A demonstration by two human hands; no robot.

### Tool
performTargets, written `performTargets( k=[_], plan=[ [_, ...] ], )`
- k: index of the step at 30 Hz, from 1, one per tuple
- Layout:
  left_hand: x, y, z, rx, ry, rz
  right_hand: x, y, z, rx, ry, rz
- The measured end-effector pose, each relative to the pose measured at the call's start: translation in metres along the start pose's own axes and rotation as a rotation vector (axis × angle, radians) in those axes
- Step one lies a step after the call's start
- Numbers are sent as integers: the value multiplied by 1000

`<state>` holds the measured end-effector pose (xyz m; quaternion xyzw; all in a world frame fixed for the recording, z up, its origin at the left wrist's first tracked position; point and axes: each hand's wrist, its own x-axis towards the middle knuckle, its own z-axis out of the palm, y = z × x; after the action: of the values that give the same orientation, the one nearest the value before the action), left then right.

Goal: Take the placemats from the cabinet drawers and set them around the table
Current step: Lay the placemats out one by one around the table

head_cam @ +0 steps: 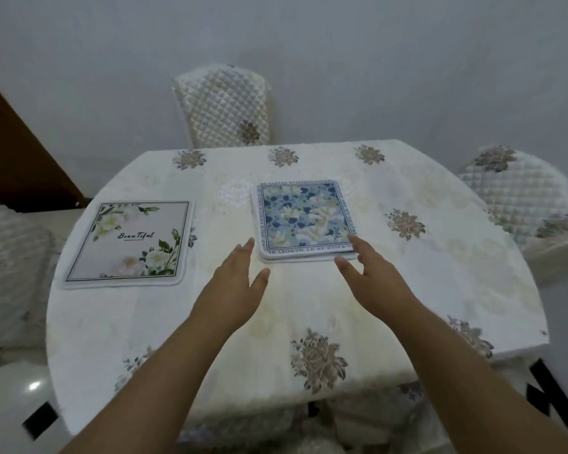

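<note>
I hold my left hand (235,283) and right hand (373,276) wide and empty just short of the blue placemat stack (305,219) at tabletop (440,273) centre; the white floral placemat (128,244) lies left.

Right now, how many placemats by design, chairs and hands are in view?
White floral "Beautiful" placemat: 1
Blue floral placemat, topping a stack; layers beneath unclear: at least 1
Quilted chairs: 3
Open hands, left hand, right hand: 2
Total: 7
</note>
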<state>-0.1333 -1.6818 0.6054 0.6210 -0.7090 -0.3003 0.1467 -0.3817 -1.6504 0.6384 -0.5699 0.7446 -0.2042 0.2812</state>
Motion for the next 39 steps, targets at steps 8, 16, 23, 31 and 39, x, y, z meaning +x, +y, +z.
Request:
performTargets(
  k=[8, 16, 23, 31, 39],
  plan=[
    [112, -21, 76, -56, 0, -114, 137, 60, 50, 44, -42, 10],
    [185, -36, 137, -100, 1, -223, 219, 131, 76, -3, -128, 131],
    [206, -35, 146, 1, 185, -232, 230, 149, 80, 10, 125, 90],
    [216, -34, 130, -362, 156, -286, 244, 149, 65, 470, 79, 188],
    [193, -47, 127, -588, 83, -420, 220, 157, 44, 565, -250, 315]
  ],
)
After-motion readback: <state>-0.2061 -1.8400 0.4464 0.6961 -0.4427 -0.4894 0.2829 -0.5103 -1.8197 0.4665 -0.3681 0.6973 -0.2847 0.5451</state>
